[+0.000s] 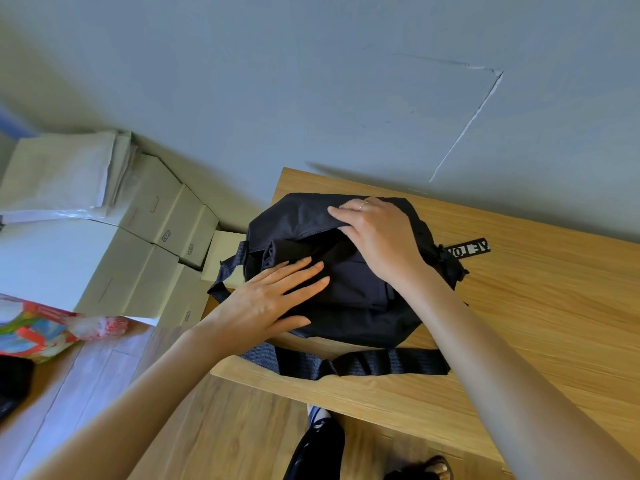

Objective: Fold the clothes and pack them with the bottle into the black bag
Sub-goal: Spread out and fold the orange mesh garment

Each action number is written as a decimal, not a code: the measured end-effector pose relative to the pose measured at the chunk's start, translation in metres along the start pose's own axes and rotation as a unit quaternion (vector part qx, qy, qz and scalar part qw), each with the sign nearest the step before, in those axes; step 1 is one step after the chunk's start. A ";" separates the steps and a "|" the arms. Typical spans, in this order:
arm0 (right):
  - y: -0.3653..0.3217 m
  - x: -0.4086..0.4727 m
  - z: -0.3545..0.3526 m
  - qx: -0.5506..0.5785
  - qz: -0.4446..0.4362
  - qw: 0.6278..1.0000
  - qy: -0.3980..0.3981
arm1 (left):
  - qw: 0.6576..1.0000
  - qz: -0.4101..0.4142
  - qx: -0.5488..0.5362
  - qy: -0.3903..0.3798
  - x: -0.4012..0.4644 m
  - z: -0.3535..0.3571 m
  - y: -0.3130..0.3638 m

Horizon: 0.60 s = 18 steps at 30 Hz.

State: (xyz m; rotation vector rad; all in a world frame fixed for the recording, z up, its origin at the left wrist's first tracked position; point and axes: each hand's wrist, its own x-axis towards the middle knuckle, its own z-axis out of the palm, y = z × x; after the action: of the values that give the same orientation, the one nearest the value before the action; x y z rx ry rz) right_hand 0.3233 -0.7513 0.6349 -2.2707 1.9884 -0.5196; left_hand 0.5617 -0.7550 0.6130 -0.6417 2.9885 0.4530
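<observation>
The black bag (360, 317) lies on the wooden table (540, 306) with its top zip open. Dark folded cloth (294, 252) shows inside the opening. My left hand (273, 299) lies flat with straight fingers on the near side of the bag, its fingertips at the opening. My right hand (377, 233) rests on the far flap of the bag, fingers spread over the fabric and thumb at the zip edge. The bag's wide strap (363, 363) trails along the table's near edge. No bottle is visible.
A black tag with white letters (467, 249) hangs from the bag's right end. Stacked cardboard boxes (152, 244) stand on the floor to the left of the table. A colourful bag (34, 330) lies at the far left. The wall runs close behind the table.
</observation>
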 end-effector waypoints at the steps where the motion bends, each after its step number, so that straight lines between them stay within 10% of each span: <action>1: -0.001 0.001 -0.004 0.028 0.018 0.999 0.003 | 1.000 -0.002 -0.007 -0.006 0.001 0.001 -0.001; 10: 0.000 0.004 -0.009 0.110 0.106 0.988 0.012 | 0.999 0.002 -0.032 -0.008 0.012 0.002 -0.008; 18: -0.027 -0.038 0.002 -0.012 -0.101 0.994 0.040 | 0.995 -0.065 0.006 0.069 0.032 -0.008 -0.005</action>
State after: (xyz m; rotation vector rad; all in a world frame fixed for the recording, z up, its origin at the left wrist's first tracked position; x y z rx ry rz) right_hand 0.3454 -0.7109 0.6326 -2.5199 1.8179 -0.6139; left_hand 0.5345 -0.7739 0.6158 -0.8959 3.0486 0.3966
